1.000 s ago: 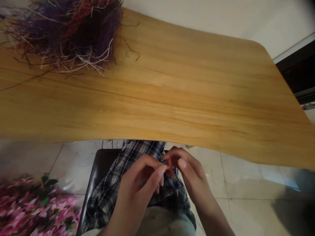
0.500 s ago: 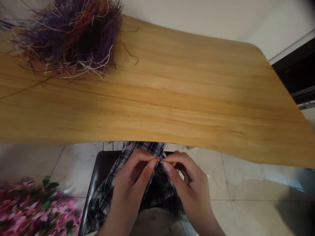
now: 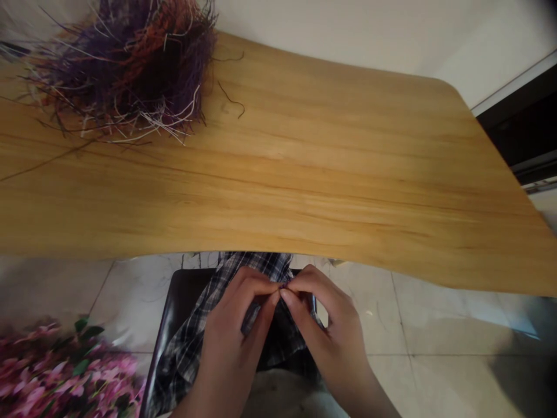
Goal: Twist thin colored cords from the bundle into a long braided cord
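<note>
My left hand (image 3: 237,325) and my right hand (image 3: 328,322) meet fingertip to fingertip over my lap, below the near edge of the wooden table (image 3: 304,168). Both pinch a small dark thread-like piece (image 3: 282,285) between thumb and forefinger; it is too small to name surely. Under the hands lies my plaid shirt (image 3: 204,325). A tangled heap of purple, red and white strands (image 3: 126,64) sits on the table's far left corner, well away from both hands.
One loose dark strand (image 3: 230,98) lies on the table beside the heap. I sit on a dark chair (image 3: 172,313) over pale floor tiles (image 3: 435,342). Pink artificial flowers (image 3: 65,371) lie at the lower left. A dark doorway (image 3: 517,128) is at the right.
My hands have drawn closer together, so the fingertips now touch around the small piece. The view has shifted slightly; the heap on the table has not moved.
</note>
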The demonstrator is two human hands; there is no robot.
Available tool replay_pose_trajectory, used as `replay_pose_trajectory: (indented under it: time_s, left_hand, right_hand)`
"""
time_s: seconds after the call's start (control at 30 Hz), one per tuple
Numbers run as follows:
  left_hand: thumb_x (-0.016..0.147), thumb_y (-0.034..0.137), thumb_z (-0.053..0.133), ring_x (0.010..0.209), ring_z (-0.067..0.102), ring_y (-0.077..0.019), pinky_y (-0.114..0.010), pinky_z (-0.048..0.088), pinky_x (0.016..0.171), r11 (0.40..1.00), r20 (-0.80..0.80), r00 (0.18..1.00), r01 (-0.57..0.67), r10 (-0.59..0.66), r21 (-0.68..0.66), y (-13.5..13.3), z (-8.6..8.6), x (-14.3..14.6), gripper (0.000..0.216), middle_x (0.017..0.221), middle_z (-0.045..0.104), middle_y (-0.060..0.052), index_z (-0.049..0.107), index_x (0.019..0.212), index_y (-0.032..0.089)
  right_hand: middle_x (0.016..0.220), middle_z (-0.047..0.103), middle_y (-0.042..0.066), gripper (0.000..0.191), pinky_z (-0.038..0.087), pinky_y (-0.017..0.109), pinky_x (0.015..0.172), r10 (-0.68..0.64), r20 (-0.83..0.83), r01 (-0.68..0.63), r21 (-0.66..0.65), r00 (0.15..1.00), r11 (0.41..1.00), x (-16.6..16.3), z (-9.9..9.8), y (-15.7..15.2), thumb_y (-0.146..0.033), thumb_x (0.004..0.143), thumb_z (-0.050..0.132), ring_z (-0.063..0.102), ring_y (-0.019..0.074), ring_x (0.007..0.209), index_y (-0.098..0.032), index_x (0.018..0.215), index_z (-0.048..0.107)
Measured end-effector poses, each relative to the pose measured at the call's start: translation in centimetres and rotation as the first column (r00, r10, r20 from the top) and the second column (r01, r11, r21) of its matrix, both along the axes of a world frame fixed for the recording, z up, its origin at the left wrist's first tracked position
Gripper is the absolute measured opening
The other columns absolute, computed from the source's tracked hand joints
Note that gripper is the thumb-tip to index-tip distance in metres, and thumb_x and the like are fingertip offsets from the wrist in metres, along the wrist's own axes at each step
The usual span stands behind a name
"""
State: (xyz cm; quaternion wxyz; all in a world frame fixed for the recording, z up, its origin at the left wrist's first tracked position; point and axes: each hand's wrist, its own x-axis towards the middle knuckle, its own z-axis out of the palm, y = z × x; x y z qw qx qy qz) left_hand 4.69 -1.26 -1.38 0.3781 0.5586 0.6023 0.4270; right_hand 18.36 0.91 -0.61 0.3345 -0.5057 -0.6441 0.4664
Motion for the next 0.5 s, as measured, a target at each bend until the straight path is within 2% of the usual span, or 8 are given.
replay_pose_trajectory:
  time_s: [0.07,0.13,0.27,0.4,0.5]
  left_hand:
    - [0.087,0.010,0.052,0.075,0.059,-0.0128,-0.020,0.044,0.067,1.000,-0.083,0.996,0.018,-0.016,0.023,-0.2,-0.1,0.0,0.014,0.083,0.059,0.001,0.059,0.086,0.023]
    - [0.086,0.009,0.053,0.075,0.059,-0.0136,-0.021,0.044,0.066,0.999,-0.163,0.987,0.022,-0.015,0.042,-0.3,-0.3,0.0,0.015,0.084,0.059,0.001,0.059,0.087,0.023]
    - [0.084,0.007,0.054,0.074,0.060,-0.0138,-0.021,0.044,0.066,0.995,-0.254,0.967,0.026,0.000,0.097,-0.5,-0.4,0.1,0.016,0.085,0.060,0.000,0.059,0.087,0.022]
    - [0.085,0.007,0.053,0.076,0.059,-0.0141,-0.021,0.044,0.067,0.989,-0.313,0.950,0.066,-0.022,0.132,-0.6,-0.5,0.2,0.015,0.084,0.060,-0.001,0.059,0.087,0.020]
    - [0.086,0.007,0.051,0.076,0.059,-0.0147,-0.022,0.044,0.067,0.992,-0.281,0.959,0.061,-0.028,0.112,-0.6,-0.7,0.2,0.015,0.084,0.061,-0.002,0.060,0.086,0.020]
  right_hand:
    - [0.073,0.051,-0.001,0.012,0.039,0.026,0.058,-0.040,0.026,0.038,0.064,0.999,0.997,-0.3,-0.2,-0.3,-0.015,0.090,0.051,0.049,0.0116,0.065,-0.021,0.080,0.056]
    - [0.072,0.052,0.000,0.012,0.039,0.027,0.057,-0.097,0.091,0.079,0.183,0.991,0.980,-0.6,-0.5,-0.6,-0.012,0.089,0.052,0.049,0.0126,0.065,-0.020,0.081,0.056]
    - [0.075,0.055,0.003,0.014,0.039,0.030,0.060,-0.158,0.218,0.066,0.375,0.963,0.925,-1.0,-1.2,-1.0,-0.007,0.087,0.051,0.050,0.0156,0.068,-0.020,0.085,0.056]
    - [0.076,0.055,0.003,0.016,0.039,0.029,0.059,-0.189,0.220,0.101,0.360,0.957,0.927,-1.3,-1.6,-1.1,-0.006,0.087,0.049,0.050,0.0156,0.067,-0.021,0.088,0.057]
    - [0.072,0.052,0.001,0.014,0.038,0.027,0.056,-0.221,0.191,0.155,0.312,0.956,0.937,-1.4,-1.5,-0.7,-0.009,0.088,0.050,0.049,0.0136,0.063,-0.020,0.085,0.058]
